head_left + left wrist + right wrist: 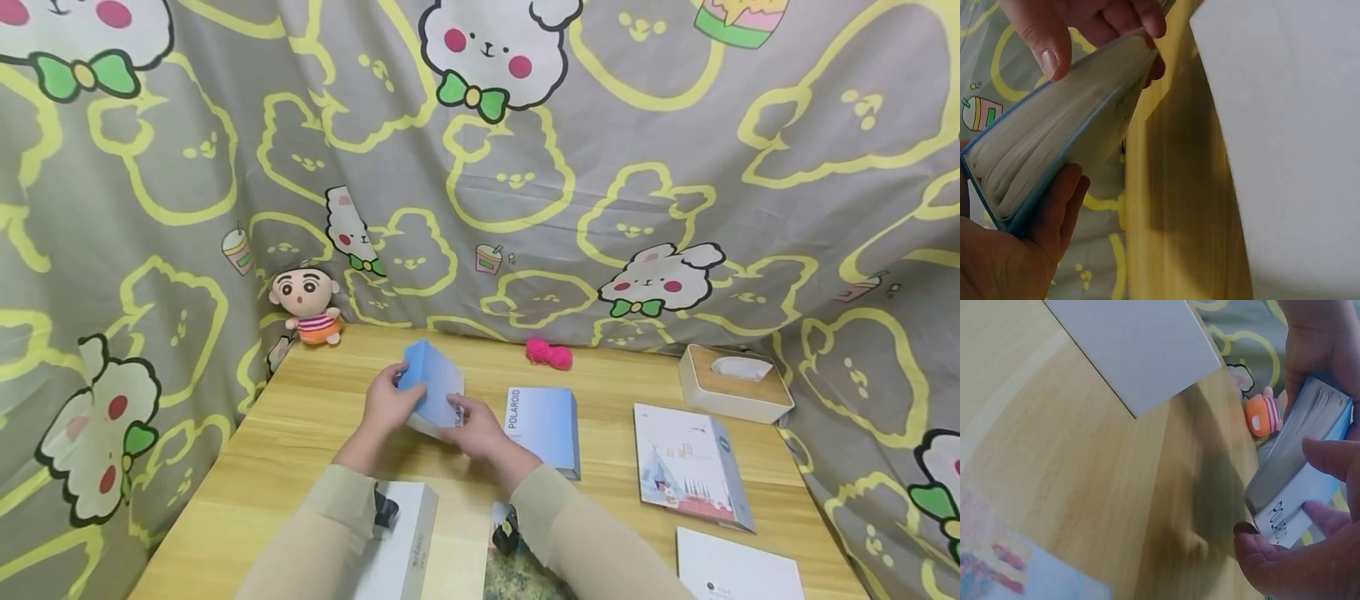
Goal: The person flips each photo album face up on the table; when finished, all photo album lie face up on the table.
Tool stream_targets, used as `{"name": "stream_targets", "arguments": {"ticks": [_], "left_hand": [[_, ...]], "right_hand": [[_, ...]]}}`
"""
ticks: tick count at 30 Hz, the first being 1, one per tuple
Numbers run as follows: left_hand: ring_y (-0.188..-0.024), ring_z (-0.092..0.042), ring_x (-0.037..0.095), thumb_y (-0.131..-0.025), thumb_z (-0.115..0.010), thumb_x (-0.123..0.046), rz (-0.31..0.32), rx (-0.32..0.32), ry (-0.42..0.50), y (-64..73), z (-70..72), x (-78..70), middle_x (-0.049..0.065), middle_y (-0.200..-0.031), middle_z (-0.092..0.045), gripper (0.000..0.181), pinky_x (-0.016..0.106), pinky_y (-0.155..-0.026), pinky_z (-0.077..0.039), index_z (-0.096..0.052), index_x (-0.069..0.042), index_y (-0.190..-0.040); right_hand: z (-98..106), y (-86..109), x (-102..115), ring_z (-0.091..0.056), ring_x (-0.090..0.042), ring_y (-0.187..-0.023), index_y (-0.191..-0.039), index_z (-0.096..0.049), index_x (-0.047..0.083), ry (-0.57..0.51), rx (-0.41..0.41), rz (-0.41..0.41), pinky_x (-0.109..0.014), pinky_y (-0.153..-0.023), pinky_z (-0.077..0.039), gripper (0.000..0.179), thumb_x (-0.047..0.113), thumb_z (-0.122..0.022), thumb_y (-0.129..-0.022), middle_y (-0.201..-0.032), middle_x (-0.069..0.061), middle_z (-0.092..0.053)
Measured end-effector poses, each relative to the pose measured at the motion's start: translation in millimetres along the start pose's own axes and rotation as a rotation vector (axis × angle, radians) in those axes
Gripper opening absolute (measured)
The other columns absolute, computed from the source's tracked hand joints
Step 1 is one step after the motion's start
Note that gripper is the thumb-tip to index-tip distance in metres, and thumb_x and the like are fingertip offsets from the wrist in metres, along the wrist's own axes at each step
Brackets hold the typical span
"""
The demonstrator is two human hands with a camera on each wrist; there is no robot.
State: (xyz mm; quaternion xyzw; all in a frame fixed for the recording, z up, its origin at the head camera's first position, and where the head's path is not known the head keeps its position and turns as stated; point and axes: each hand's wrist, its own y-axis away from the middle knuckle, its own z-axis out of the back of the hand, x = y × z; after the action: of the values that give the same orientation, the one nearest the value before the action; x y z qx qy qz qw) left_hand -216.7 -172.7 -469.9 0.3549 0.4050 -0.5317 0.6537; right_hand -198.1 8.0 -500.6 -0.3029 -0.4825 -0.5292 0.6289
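Note:
A blue-to-white photo album (437,390) marked POLAROID is held tilted above the table by both hands. My left hand (390,404) grips it around the spine side, with fingers and thumb on opposite covers. At its opposite edge, my right hand (480,429) pinches the covers near the lettering. In the left wrist view, the page edges of the album (1054,131) show between the covers, slightly fanned. The right wrist view shows the lettered cover (1291,503) facing my right fingers. A similar blue POLAROID album (542,425) lies flat just right of my hands.
Below my left forearm lies a white box (405,533); a dark green picture-covered item (525,579) is under the right. Farther right are an illustrated book (686,462), a white booklet (738,567) and a tissue box (738,387). Pink yarn (549,354) and a doll (311,304) sit at the back.

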Motion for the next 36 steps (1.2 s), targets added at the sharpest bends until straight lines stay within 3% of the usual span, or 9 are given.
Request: {"name": "stream_targets", "arguments": {"ticks": [3, 8, 11, 15, 17, 19, 23, 30, 36], "left_hand": [[-0.130, -0.057, 0.047, -0.092, -0.065, -0.012, 0.012, 0.014, 0.049, -3.0, 0.2, 2.5, 0.035, -0.140, -0.058, 0.065, 0.056, -0.107, -0.051, -0.048, 0.010, -0.151], [-0.131, -0.058, 0.043, -0.096, -0.061, -0.014, 0.069, 0.035, 0.151, -6.6, 2.9, 6.2, 0.033, -0.144, -0.057, 0.063, 0.052, -0.108, -0.050, -0.047, 0.006, -0.153], [-0.129, -0.058, 0.044, -0.098, -0.059, -0.015, 0.099, 0.044, 0.193, -10.1, 7.0, 11.6, 0.032, -0.147, -0.055, 0.061, 0.052, -0.108, -0.050, -0.046, 0.004, -0.154], [-0.136, -0.052, 0.046, -0.102, -0.054, -0.017, 0.132, 0.101, 0.225, -15.4, 14.0, 23.8, 0.032, -0.155, -0.046, 0.060, 0.055, -0.115, -0.044, -0.042, 0.005, -0.157], [-0.142, -0.045, 0.047, -0.105, -0.051, -0.018, 0.150, 0.144, 0.239, -17.7, 16.9, 30.2, 0.031, -0.159, -0.041, 0.060, 0.056, -0.119, -0.038, -0.039, 0.006, -0.158], [-0.147, -0.040, 0.047, -0.106, -0.047, -0.019, 0.171, 0.183, 0.242, -19.2, 18.7, 35.9, 0.031, -0.162, -0.036, 0.060, 0.056, -0.122, -0.033, -0.036, 0.006, -0.159], [-0.147, -0.038, 0.049, -0.107, -0.046, -0.019, 0.186, 0.213, 0.179, -20.1, 19.3, 42.2, 0.032, -0.163, -0.035, 0.060, 0.056, -0.123, -0.032, -0.035, 0.007, -0.159], [-0.148, -0.037, 0.048, -0.102, -0.045, -0.014, 0.216, 0.219, -0.013, -19.4, 21.1, 43.8, 0.035, -0.160, -0.037, 0.060, 0.058, -0.123, -0.031, -0.038, 0.012, -0.156], [-0.145, -0.042, 0.049, -0.104, -0.055, -0.012, 0.228, 0.237, -0.198, -22.0, 19.5, 43.3, 0.036, -0.155, -0.044, 0.055, 0.059, -0.120, -0.035, -0.044, 0.014, -0.152]], "right_hand": [[0.7, -1.2, 1.8, -0.060, -0.038, -0.127, -0.151, -0.057, 0.004, 0.007, -0.011, -0.018, -0.050, -0.105, -0.053, 0.070, 0.010, -0.086, -0.087, -0.150, -0.028, -0.055], [1.1, -2.6, 3.1, -0.069, -0.026, -0.097, -0.151, -0.058, 0.006, -0.053, -0.003, -0.059, -0.045, -0.079, -0.064, 0.070, 0.008, -0.086, -0.087, -0.151, -0.028, -0.053], [0.4, -3.6, 4.2, -0.071, -0.026, -0.087, -0.152, -0.055, 0.001, -0.044, 0.005, -0.044, -0.044, -0.083, -0.063, 0.073, 0.013, -0.087, -0.088, -0.151, -0.030, -0.053], [-1.6, -4.8, 6.2, -0.067, -0.038, -0.117, -0.152, -0.049, -0.009, 0.028, 0.039, 0.004, -0.048, -0.110, -0.051, 0.076, 0.024, -0.083, -0.093, -0.149, -0.032, -0.053], [-3.0, -5.2, 6.7, -0.057, -0.042, -0.134, -0.152, -0.046, -0.012, 0.053, 0.068, 0.019, -0.051, -0.117, -0.042, 0.077, 0.027, -0.080, -0.095, -0.150, -0.032, -0.052], [-4.4, -5.4, 6.7, -0.051, -0.043, -0.140, -0.151, -0.045, -0.014, 0.083, 0.098, 0.034, -0.052, -0.120, -0.038, 0.077, 0.027, -0.079, -0.096, -0.150, -0.033, -0.052], [-7.1, -5.7, 3.7, -0.052, -0.042, -0.139, -0.152, -0.044, -0.014, 0.123, 0.134, 0.019, -0.052, -0.120, -0.038, 0.078, 0.029, -0.078, -0.097, -0.150, -0.033, -0.052], [-10.8, -5.9, -2.0, -0.048, -0.043, -0.143, -0.151, -0.044, -0.015, 0.149, 0.174, 0.009, -0.052, -0.122, -0.036, 0.080, 0.031, -0.079, -0.095, -0.151, -0.034, -0.051], [-13.7, -6.9, -3.5, -0.048, -0.045, -0.143, -0.149, -0.046, -0.016, 0.230, 0.193, 0.017, -0.051, -0.121, -0.038, 0.080, 0.034, -0.078, -0.095, -0.149, -0.035, -0.052]]}}
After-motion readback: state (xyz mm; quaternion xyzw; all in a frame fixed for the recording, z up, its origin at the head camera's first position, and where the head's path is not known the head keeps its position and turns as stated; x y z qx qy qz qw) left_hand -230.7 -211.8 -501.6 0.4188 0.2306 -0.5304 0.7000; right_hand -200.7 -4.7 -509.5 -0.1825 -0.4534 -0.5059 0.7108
